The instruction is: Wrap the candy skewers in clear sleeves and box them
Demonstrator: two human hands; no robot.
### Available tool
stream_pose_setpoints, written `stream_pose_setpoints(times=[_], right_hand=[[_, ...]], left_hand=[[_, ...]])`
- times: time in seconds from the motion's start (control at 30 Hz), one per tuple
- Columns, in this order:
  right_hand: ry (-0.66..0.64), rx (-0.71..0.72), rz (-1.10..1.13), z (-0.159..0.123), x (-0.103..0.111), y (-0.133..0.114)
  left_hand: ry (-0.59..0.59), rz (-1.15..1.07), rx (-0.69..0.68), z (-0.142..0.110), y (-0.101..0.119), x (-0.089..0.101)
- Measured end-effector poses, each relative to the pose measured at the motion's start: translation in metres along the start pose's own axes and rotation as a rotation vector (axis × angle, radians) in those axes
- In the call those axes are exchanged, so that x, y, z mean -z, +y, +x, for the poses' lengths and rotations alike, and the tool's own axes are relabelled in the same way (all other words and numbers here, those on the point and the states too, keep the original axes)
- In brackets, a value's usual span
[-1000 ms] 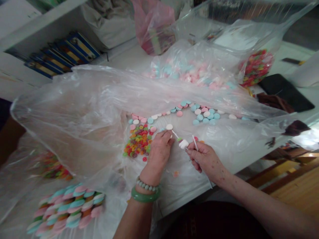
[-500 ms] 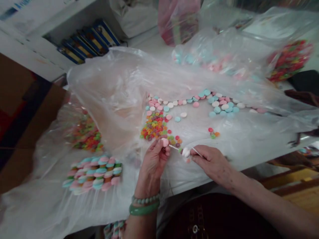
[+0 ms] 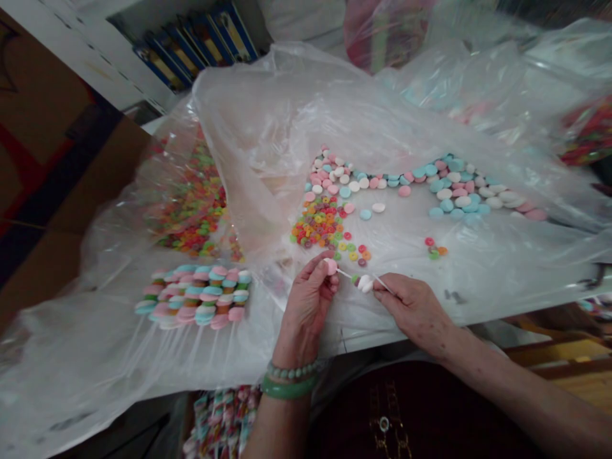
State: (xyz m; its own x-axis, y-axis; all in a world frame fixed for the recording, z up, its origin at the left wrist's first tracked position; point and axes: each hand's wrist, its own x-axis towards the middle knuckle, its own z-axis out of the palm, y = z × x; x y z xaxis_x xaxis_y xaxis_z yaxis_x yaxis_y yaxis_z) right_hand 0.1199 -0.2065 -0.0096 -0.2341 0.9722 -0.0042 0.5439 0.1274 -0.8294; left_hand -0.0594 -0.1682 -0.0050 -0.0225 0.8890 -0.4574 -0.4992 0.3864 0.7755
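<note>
In the head view, my left hand [image 3: 306,296] pinches a pink disc-shaped candy [image 3: 330,266] between thumb and fingers, at one end of a thin white strand [image 3: 345,274]. White candies [image 3: 365,284] and a green ring-shaped candy [image 3: 354,280] are strung further along it. Closed beside the white candies, my right hand [image 3: 415,310] grips the strand, whose free part sticks up past the fingers. Just beyond my left hand lies a pile of colourful ring candies [image 3: 319,224]. Pink, white and blue disc candies [image 3: 368,183] spread behind them.
Several strung candy rows [image 3: 196,296] lie together on the left, their white strands trailing towards the table edge. Clear plastic sheeting [image 3: 253,121] covers the table. A bag of ring candies [image 3: 196,204], a cardboard box [image 3: 43,185] and more strung candies [image 3: 222,421] below the edge surround it.
The view has shifted, so the table's contents appear further right and the strung candies below the edge show more. Both hands keep their grip on the strand, with little visible change between them.
</note>
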Motion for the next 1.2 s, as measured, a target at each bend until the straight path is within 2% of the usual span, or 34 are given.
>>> stream_pose_setpoints(times=[0.2, 0.33, 0.47, 0.57, 0.73, 0.83, 0.93, 1.0, 1.1, 1.2], right_hand=[[-0.032, 0.039, -0.032, 0.001, 0.000, 0.004], [-0.015, 0.015, -0.039, 0.005, 0.001, 0.004], [-0.001, -0.052, -0.026, 0.013, 0.001, 0.002], [0.012, -0.045, -0.026, 0.018, -0.003, 0.001], [-0.025, -0.016, 0.011, 0.023, -0.019, -0.006], [-0.043, -0.054, 0.053, 0.026, -0.021, -0.010], [-0.037, -0.095, 0.104, 0.024, -0.013, -0.009], [0.016, -0.148, 0.137, 0.020, -0.003, -0.003], [0.132, -0.247, 0.173, 0.013, 0.011, 0.010], [0.165, -0.305, 0.214, 0.009, 0.018, 0.021]], left_hand=[[0.019, 0.239, -0.130, 0.000, -0.010, -0.005], [0.029, 0.513, -0.238, -0.002, -0.019, -0.008], [0.122, 0.816, -0.408, -0.006, -0.029, -0.013], [0.203, 0.980, -0.524, -0.008, -0.037, -0.017], [0.275, 1.035, -0.510, -0.010, -0.043, -0.023], [0.235, 0.999, -0.493, -0.015, -0.040, -0.027], [0.178, 0.959, -0.500, -0.019, -0.031, -0.026], [0.228, 0.965, -0.539, -0.016, -0.022, -0.021], [0.348, 1.145, -0.617, -0.001, -0.008, -0.010], [0.313, 1.408, -0.607, 0.019, 0.000, 0.001]])
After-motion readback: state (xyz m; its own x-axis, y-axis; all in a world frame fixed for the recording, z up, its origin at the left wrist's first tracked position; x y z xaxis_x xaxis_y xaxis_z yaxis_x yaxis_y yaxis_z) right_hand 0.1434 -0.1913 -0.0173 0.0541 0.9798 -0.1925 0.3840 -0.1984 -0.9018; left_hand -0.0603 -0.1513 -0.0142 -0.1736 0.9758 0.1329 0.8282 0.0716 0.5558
